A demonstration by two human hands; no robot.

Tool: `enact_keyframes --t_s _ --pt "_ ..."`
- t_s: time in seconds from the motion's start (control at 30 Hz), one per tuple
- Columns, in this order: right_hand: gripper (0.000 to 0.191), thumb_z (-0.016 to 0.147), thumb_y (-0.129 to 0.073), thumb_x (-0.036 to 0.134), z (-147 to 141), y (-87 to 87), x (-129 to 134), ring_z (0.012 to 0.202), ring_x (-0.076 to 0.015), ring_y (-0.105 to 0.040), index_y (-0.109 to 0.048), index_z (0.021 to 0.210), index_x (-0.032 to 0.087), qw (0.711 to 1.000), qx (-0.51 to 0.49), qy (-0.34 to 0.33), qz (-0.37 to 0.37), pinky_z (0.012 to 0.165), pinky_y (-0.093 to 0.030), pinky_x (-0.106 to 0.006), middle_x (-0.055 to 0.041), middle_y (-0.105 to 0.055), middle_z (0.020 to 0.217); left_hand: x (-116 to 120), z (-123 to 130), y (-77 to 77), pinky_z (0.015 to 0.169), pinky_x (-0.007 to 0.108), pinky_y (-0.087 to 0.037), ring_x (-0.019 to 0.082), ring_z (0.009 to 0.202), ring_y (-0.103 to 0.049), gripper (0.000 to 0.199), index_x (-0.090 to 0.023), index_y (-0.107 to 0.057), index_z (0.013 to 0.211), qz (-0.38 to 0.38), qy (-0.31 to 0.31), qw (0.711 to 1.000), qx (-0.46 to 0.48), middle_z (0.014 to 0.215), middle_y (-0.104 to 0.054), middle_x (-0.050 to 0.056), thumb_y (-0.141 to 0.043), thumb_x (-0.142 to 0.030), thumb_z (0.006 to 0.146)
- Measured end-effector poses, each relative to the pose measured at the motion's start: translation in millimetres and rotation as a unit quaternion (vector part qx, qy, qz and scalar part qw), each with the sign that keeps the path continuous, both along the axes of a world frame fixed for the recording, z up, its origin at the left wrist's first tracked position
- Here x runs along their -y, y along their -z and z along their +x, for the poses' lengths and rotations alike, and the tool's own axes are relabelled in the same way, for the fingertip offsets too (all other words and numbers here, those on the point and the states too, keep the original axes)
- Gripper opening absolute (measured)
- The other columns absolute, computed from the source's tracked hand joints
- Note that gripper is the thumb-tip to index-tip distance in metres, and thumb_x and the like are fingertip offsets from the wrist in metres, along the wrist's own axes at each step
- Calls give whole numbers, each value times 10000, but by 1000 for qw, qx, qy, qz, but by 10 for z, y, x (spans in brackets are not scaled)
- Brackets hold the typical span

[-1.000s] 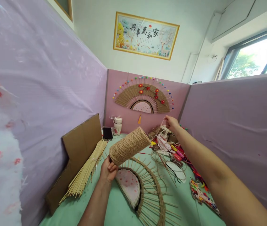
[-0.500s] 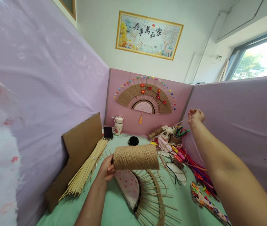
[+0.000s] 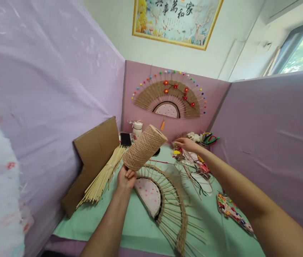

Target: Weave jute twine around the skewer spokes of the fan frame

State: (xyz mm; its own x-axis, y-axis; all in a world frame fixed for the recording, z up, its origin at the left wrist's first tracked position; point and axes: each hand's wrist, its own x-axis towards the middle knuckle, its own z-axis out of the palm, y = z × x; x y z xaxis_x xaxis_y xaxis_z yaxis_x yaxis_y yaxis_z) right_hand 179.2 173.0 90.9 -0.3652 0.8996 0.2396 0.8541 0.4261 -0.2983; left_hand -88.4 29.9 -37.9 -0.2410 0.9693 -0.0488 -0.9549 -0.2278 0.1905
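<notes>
My left hand [image 3: 127,177] is wrapped round the lower end of a large spool of tan twine [image 3: 144,148], held tilted above the table. My right hand [image 3: 187,144] reaches out to the right of the spool, its fingers pressed together; what they hold, if anything, is too small to make out. Below the spool a half-woven fan frame [image 3: 182,207] of thin sticks lies on the green cloth, with a pink-dotted half-round centre [image 3: 148,194] edged in black.
A bundle of thin sticks [image 3: 102,178] lies beside bent cardboard [image 3: 98,146] on the left. Behind stand a white jar [image 3: 137,130] and a black phone [image 3: 126,139]. Cords, a pot of tools and a patterned pouch [image 3: 233,214] are on the right. A finished fan [image 3: 173,92] hangs behind.
The spool has tipped from level to slanting, its right end up. My right hand has moved left and inward, nearer the spool. The view has tilted down.
</notes>
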Motion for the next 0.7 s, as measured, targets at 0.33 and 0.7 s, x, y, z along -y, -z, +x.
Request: enact_keyframes --t_s 0.33,0.7 --pt "703 685 -700 634 -1066 876 900 815 -172 -604 -575 1198 170 819 -243 -355 -380 746 -466 -292 -44 -661 853 78 34 -175 295 66 -193 -31 246 -277 289 -168 -488 798 -46 -51 998 -1 519 -414 -108 -271 -15 912" --pt "364 913 -462 450 -776 -484 651 738 -178 -571 -696 833 182 974 -31 -172 143 689 -365 -269 -61 -672 778 -1 35 -59 294 102 -73 -17 235 -236 184 -131 -536 646 -96 -17 977 -190 389 -364 -100 -563 -164 825"
